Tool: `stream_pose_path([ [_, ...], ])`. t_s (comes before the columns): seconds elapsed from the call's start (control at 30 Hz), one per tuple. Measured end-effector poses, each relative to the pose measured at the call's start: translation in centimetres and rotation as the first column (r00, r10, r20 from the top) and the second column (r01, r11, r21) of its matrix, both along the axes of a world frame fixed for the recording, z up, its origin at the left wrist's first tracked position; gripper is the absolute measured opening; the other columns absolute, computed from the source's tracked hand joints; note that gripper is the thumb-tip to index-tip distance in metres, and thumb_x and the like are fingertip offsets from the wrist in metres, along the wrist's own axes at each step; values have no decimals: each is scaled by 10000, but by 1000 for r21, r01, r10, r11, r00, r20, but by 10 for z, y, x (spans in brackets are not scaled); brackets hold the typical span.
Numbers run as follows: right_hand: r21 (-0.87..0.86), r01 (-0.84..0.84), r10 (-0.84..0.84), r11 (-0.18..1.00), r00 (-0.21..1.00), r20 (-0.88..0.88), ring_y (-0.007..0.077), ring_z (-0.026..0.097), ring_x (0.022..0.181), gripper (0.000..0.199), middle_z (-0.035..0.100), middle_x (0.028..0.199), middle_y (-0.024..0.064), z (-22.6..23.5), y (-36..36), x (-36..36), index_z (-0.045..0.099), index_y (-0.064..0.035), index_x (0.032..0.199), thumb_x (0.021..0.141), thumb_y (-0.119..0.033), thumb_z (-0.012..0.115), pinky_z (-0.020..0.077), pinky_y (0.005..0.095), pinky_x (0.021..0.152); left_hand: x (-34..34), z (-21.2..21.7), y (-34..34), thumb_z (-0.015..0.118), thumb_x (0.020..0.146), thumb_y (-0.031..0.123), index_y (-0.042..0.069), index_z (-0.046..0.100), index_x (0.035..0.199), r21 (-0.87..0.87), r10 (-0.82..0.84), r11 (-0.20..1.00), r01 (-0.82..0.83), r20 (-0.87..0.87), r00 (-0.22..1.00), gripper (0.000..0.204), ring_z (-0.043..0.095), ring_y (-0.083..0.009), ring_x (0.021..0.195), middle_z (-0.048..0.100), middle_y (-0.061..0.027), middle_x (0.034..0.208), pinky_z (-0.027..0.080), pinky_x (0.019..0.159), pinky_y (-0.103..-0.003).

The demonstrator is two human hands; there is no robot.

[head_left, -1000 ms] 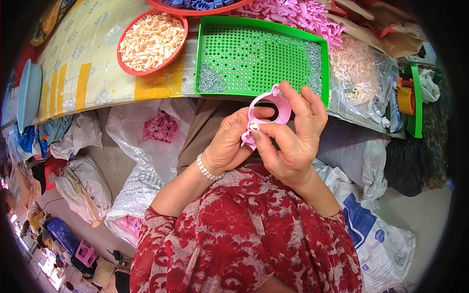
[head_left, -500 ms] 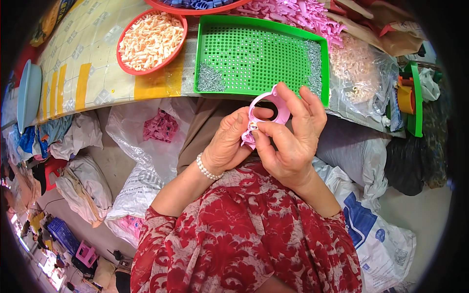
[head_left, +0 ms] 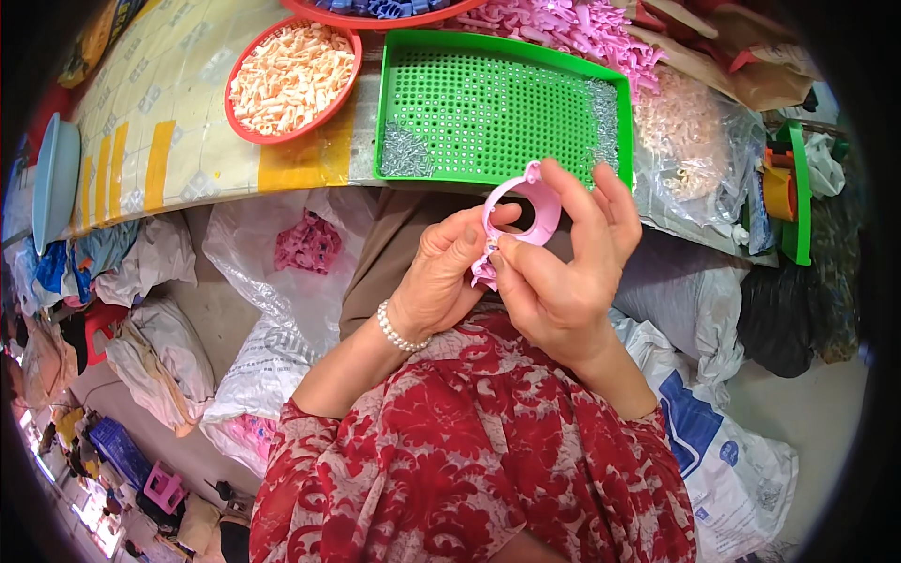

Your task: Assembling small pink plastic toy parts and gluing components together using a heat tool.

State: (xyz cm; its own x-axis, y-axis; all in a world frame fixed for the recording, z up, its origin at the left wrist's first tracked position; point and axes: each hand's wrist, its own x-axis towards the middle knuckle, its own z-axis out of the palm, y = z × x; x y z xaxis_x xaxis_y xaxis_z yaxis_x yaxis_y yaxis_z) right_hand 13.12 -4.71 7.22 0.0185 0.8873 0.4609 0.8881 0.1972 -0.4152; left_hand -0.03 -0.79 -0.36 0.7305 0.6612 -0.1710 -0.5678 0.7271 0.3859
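Observation:
In front of my body I hold a pink plastic ring-shaped part with a round opening and small knobs on its rim. My left hand is closed on its left side, one fingertip reaching into the opening. With thumb and index finger, my right hand pinches at the lower edge of the ring, by a small pale piece partly covered by the fingertips. The other right fingers are raised beside the ring. Beyond my hands, a green perforated tray holds small silver screws in its corners.
A red basket of cream plastic pieces stands left of the tray. Pink parts are heaped behind it, and a clear bag of pale pieces lies to the right. Below the table edge are plastic sacks and a bag of pink parts.
Both hands and the pink ring have shifted slightly to the right. The right hand's raised fingers have moved a little rightward, while the pinch at the ring's lower edge stays.

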Motion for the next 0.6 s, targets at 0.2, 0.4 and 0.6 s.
stream_pose_path([
  [0.2, 111, 17, -21, 994, 999, 32, 425, 374, 1217, 104, 539, 1233, 222, -6, -3, 0, 662, -85, 721, 650, -90, 739, 302, 461, 1006, 2, -1, -2, 550, 934, 293, 3, 540, 1230, 8, -5, 1000, 4, 49, 999, 414, 604, -140, 965, 629, -71, 1093, 489, 864, -292],
  [0.4, 101, 8, 4, 995, 994, -112, 417, 400, 1206, 174, 528, 1250, 242, -8, 2, -1, 614, -82, 765, 639, -59, 733, 295, 473, 1013, 4, -1, -3, 536, 943, 297, -2, 538, 1229, 90, 24, 996, -25, 15, 1000, 413, 601, -136, 966, 625, -81, 1104, 487, 857, -286],
  [0.6, 193, 9, -15, 981, 999, 29, 389, 403, 1209, 118, 539, 1242, 237, -18, 2, 0, 638, -98, 742, 697, -150, 734, 317, 438, 1003, 1, 1, -1, 518, 952, 302, -6, 526, 1237, 67, 8, 998, -10, 29, 1000, 419, 605, -141, 960, 627, -82, 1091, 489, 857, -292],
])
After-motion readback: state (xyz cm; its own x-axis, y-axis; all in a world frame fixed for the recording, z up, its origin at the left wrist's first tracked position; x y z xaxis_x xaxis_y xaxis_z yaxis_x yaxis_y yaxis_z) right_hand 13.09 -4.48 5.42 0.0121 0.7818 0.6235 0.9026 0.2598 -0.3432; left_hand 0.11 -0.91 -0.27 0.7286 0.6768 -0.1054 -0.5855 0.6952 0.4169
